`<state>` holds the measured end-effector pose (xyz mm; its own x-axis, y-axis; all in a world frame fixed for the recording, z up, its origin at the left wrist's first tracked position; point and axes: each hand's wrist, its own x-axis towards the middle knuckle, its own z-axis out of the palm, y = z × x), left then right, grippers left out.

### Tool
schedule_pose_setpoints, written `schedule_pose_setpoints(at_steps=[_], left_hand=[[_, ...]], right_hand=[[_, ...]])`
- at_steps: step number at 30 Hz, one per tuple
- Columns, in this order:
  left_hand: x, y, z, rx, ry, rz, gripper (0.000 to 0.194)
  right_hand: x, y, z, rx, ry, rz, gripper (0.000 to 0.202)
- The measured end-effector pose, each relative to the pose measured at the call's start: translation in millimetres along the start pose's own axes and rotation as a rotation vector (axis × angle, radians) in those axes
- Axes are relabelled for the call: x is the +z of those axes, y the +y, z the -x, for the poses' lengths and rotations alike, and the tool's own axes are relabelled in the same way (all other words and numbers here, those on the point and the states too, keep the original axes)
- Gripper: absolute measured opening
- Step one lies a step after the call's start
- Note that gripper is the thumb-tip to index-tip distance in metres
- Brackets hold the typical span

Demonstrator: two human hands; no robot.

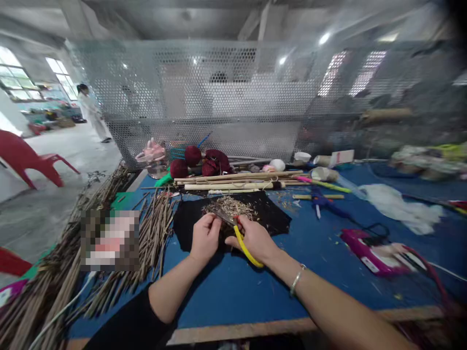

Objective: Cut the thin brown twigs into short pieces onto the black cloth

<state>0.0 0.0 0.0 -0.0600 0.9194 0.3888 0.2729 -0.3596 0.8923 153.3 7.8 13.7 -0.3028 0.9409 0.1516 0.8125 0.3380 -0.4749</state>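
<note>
My right hand (pixel 253 238) is closed on the yellow handle of a pair of scissors (pixel 245 247), whose dark blades point up and left toward my left hand (pixel 206 236). The fingers of my left hand are pinched together by the blade tips; what they hold is too small to make out. Both hands are over the near part of a black cloth (pixel 279 218). A heap of small tan clippings (pixel 237 205) lies on this cloth, just beyond the scissors.
Bundles of thin brown sticks (pixel 155 233) cover the left side of the blue table (pixel 226 301). Behind the cloth lie pale rods (pixel 233 185) and dark red yarn balls (pixel 192 155). A blue glue gun (pixel 326 201) and a magenta device (pixel 375 255) are at right. A person stands far left.
</note>
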Motion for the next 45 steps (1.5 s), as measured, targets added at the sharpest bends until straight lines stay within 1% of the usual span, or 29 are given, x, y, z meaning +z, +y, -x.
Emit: schedule_pose_setpoints(at_steps=[7, 16, 19, 22, 24, 31, 36, 45], left_hand=[[-1.0, 2.9, -2.5, -0.006, 0.019, -0.029, 0.026], [-0.6, 1.8, -4.0, -0.052, 0.000, 0.042, 0.025], [-0.3, -0.5, -4.4, -0.057, 0.006, 0.062, 0.024], [0.5, -0.9, -4.0, -0.032, 0.011, 0.075, 0.022], [0.8, 0.6, -3.4, -0.014, -0.002, 0.088, 0.021], [-0.4, 6.8, -1.7, 0.022, 0.009, 0.012, 0.022], [-1.2, 4.8, -2.2, 0.007, 0.020, -0.034, 0.023], [-1.0, 1.9, -3.1, -0.036, 0.014, -0.001, 0.027]], right_hand=[[0.8, 4.9, 3.1, 0.022, -0.008, 0.029, 0.044], [-0.4, 5.0, 2.6, 0.047, -0.029, 0.066, 0.044], [-1.1, 4.3, 2.9, 0.039, 0.012, 0.105, 0.046], [-2.4, 1.3, 3.2, 0.005, 0.070, 0.135, 0.051], [-3.8, -0.9, 3.5, -0.013, 0.078, 0.131, 0.053], [-4.0, -0.2, 4.4, 0.012, 0.029, 0.036, 0.052], [-0.4, 3.2, 3.5, 0.031, 0.034, 0.058, 0.049], [-1.7, 4.3, 1.2, 0.050, 0.019, 0.074, 0.044]])
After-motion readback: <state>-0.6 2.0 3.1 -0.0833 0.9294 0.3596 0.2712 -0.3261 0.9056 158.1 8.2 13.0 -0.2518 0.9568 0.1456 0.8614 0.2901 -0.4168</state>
